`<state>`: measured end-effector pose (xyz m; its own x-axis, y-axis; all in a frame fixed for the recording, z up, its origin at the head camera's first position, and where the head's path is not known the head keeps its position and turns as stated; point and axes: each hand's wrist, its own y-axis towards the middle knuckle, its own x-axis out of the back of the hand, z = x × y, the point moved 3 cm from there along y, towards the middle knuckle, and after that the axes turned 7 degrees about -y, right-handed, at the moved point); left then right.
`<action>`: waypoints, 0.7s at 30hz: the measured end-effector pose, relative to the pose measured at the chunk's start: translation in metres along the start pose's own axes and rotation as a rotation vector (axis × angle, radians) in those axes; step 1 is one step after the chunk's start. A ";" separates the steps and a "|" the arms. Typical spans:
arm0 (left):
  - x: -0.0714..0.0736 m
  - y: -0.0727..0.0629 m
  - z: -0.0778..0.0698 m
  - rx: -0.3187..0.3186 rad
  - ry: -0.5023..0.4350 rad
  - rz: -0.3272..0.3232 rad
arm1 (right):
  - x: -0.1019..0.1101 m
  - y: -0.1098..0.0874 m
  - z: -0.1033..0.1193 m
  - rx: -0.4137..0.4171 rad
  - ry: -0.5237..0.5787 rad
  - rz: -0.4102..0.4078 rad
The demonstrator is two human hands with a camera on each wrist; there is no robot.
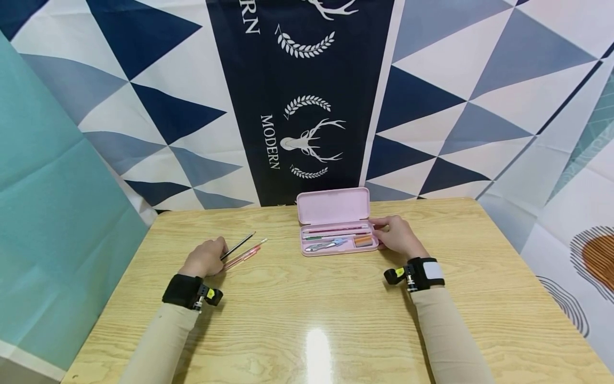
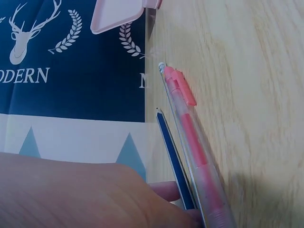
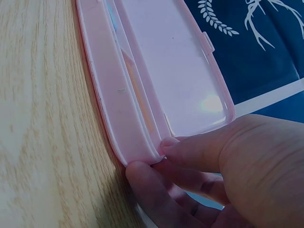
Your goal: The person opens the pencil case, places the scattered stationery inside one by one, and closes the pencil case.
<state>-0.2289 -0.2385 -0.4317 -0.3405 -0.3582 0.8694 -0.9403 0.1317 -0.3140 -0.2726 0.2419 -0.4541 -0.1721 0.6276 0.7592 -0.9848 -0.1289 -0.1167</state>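
Observation:
On the left part of the table, my left hand (image 1: 205,258) pinches a dark blue pencil (image 2: 172,149) between thumb and finger. Against that pencil lie a pink pen (image 2: 194,137) with a clip and a slim pencil with a white end (image 1: 263,241); whether the fingers hold these too is hidden. A pink pencil case (image 1: 333,206) lies with its lid raised at the back of the table. My right hand (image 1: 397,236) grips its right end, thumb on the rim and fingers at the outer wall. Inside are pencils (image 1: 336,230), a compass (image 1: 328,245) and an orange-sleeved eraser (image 1: 363,241).
A light wooden table (image 1: 288,309) carries everything. Behind it hangs a patterned cloth (image 1: 307,144) with a dark deer panel, close to the raised lid. Teal cloth (image 1: 62,202) borders the left side.

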 end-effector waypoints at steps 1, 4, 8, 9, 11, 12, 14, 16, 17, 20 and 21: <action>-0.001 0.001 0.001 0.000 -0.001 0.000 | 0.000 0.000 0.000 0.000 0.001 0.001; -0.007 0.008 0.009 -0.010 0.013 -0.014 | 0.000 0.000 0.000 -0.010 0.007 0.002; -0.019 0.024 0.027 -0.035 0.024 -0.032 | 0.000 0.001 0.000 -0.020 0.002 0.004; -0.020 0.025 0.028 -0.031 0.017 -0.022 | 0.000 0.001 0.000 -0.022 0.001 0.005; -0.027 0.035 0.040 -0.045 0.020 -0.039 | 0.000 0.001 -0.001 -0.025 -0.001 0.007; -0.030 0.038 0.044 -0.049 0.024 -0.041 | 0.000 0.001 -0.001 -0.027 0.000 0.009; -0.029 0.037 0.044 -0.041 0.022 -0.041 | 0.000 0.002 -0.001 -0.030 0.004 0.009; -0.028 0.036 0.043 -0.043 0.026 -0.049 | 0.000 0.001 0.000 -0.028 0.003 0.008; -0.024 0.030 0.037 -0.044 0.027 -0.048 | 0.000 0.001 0.000 -0.026 0.001 0.007; -0.016 0.018 0.024 -0.048 0.035 -0.069 | 0.000 0.000 0.001 -0.022 -0.001 0.004; -0.013 0.013 0.018 -0.049 0.038 -0.068 | 0.000 -0.001 0.001 -0.021 -0.002 0.003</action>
<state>-0.2372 -0.2489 -0.4543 -0.2744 -0.3326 0.9022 -0.9597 0.1536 -0.2353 -0.2722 0.2412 -0.4529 -0.1749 0.6261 0.7598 -0.9846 -0.1145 -0.1322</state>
